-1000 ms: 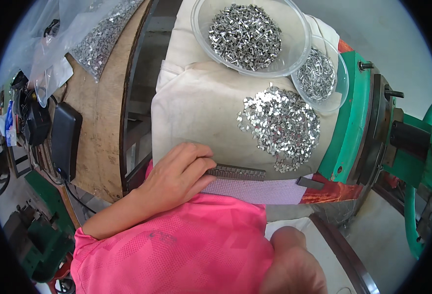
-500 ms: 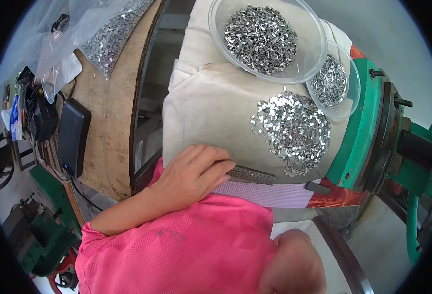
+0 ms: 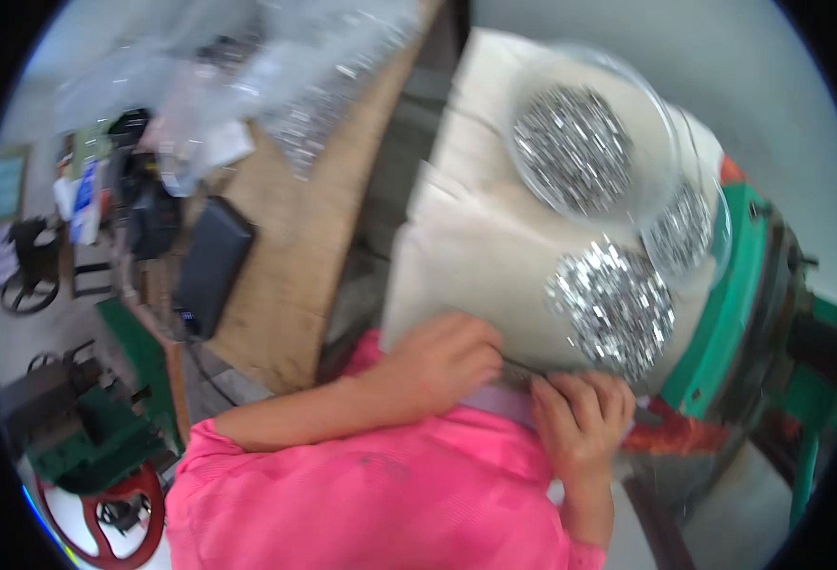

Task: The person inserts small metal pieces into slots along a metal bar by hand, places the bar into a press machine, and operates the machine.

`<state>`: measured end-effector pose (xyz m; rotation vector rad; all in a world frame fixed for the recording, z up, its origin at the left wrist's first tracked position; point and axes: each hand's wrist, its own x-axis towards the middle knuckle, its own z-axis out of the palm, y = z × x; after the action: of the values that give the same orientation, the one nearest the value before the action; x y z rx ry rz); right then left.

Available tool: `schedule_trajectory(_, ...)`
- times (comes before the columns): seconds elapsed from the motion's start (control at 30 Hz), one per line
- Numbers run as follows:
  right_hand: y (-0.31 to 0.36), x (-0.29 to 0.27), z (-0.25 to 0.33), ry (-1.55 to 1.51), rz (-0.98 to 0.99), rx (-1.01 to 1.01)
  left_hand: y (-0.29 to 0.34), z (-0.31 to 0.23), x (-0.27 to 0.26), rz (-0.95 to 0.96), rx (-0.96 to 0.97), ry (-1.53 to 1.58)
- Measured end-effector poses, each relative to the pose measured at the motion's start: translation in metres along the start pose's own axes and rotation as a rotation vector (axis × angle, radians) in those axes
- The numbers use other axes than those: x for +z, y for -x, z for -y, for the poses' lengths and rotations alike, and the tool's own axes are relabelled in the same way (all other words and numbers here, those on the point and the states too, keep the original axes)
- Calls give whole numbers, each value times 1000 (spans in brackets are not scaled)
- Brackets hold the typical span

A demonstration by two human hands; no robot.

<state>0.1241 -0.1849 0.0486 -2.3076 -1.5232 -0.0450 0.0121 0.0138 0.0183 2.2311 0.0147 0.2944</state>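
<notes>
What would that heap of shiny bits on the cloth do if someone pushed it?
The heap of shiny bits would probably spread rather than slide as one, since its edge looks ragged and loose. Each bit is likely light, being so small. Rolling far seems unlikely, as the heap lies low on pale cloth.

dark strip [image 3: 517,372] – blurred, mostly hidden – along near edge of cloth [image 3: 475,275]

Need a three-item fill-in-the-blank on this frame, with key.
1. The person's shirt is bright ____.
2. The left hand is farther than the right hand from the ____ machine part to their right.
3. The black box lies to the ____ of the silvery pile.

Missing words: pink; green; left.
</notes>
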Motion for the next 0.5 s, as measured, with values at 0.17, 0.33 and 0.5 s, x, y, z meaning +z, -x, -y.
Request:
schedule_trajectory(0.17, 0, -8, 3, 121, 14, -77, -1, -5, 2, 116, 35, -80)
schedule_trajectory(0.33, -2, -5, 4, 145, 14, -102, -3, -8, 7, 98, 65, -84)
schedule_trajectory(0.5, -9, -17, -3, -70, 35, 13, -8, -2, 5, 180, 97, -101)
